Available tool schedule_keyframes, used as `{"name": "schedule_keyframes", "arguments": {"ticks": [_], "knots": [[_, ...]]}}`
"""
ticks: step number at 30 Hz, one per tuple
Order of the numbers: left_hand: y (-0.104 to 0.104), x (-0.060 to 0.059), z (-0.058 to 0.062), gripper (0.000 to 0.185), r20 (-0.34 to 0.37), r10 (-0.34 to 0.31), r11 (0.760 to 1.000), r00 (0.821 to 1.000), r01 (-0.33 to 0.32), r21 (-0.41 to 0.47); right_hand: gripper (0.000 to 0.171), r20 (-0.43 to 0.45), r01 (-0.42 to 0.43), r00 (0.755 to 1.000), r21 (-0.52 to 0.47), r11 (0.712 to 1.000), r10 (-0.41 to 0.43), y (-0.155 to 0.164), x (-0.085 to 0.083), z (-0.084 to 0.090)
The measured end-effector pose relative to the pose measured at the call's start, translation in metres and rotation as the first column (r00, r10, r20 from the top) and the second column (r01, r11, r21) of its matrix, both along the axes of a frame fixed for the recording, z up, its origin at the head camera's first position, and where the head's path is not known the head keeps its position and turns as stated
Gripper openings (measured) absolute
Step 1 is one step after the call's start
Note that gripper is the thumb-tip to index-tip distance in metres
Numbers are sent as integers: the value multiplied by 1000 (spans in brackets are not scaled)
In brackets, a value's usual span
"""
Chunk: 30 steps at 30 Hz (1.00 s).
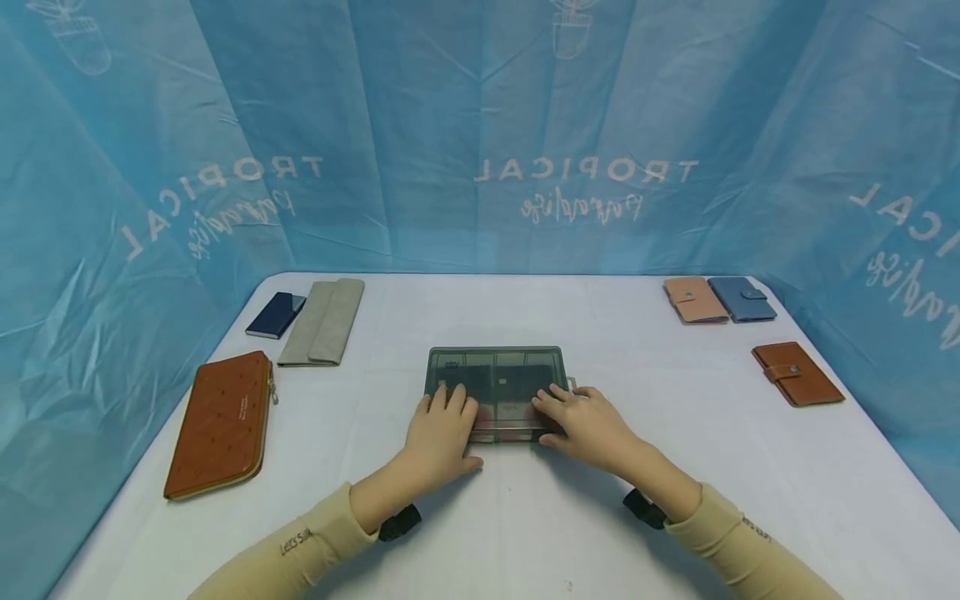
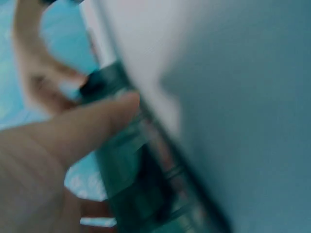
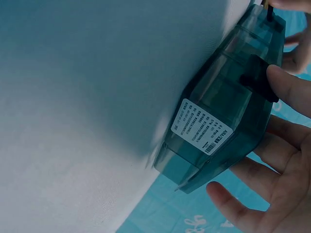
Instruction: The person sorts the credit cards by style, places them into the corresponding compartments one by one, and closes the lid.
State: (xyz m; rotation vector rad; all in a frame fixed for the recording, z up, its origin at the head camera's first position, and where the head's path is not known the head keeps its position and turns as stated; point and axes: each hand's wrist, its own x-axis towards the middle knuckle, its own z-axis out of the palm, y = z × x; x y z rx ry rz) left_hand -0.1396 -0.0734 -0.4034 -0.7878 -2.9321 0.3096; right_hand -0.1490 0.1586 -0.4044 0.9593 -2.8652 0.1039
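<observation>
A translucent dark green plastic box (image 1: 498, 367) with a divided inside and its lid down lies on the table before me. My left hand (image 1: 442, 429) holds its near left corner, fingers on the lid and thumb at the front. At the near right corner my right hand (image 1: 588, 429) has its fingers spread over the lid. Its thumb touches a black latch (image 3: 257, 80) on the box's front in the right wrist view. A white printed label (image 3: 201, 127) sticks to the box there. Dark and reddish contents show faintly through the plastic. The left wrist view is blurred.
On the left are a brown zip wallet (image 1: 221, 425), a grey folded case (image 1: 322, 323) and a navy booklet-like item (image 1: 274, 315). Tan (image 1: 696, 300), blue (image 1: 742, 300) and brown (image 1: 798, 375) snap wallets lie right. Blue printed sheeting (image 1: 480, 125) surrounds the white table (image 1: 517, 533).
</observation>
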Motion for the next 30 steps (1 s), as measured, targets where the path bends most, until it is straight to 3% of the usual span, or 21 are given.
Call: {"name": "schedule_keyframes", "arguments": {"ticks": [3,6,8,12,16,19,23,26,30], "knots": [[4,1,-9,76,-154,-22,995,988,6,-101,56,-8,6,1000,-9,1000,-6,1,-1,-1],[6,0,-13,68,-208,-44,992,977,18,-126,56,-4,14,1000,-12,1000,-14,3,0,-2],[5,-1,-11,63,-173,-45,995,984,30,-90,57,3,18,1000,-13,1000,-18,3,1,-3],[-5,-6,1,53,-22,-79,996,997,80,41,57,7,19,1000,-23,1000,-19,3,1,-4],[-27,-19,13,50,95,-182,975,979,167,148,57,-4,10,1000,-36,999,-10,2,1,-4],[-42,-26,15,53,115,-284,942,952,255,216,57,-7,1,1000,-30,1000,-1,1,2,-4],[-51,-33,13,49,68,-393,888,917,360,286,57,-8,1,1000,-30,1000,-2,2,2,-4],[-53,-36,11,46,43,-414,873,909,384,301,57,-8,5,1000,-40,999,-5,3,2,-4],[-52,-37,11,45,42,-405,878,913,376,296,57,0,5,1000,-42,999,-5,3,1,-5]]}}
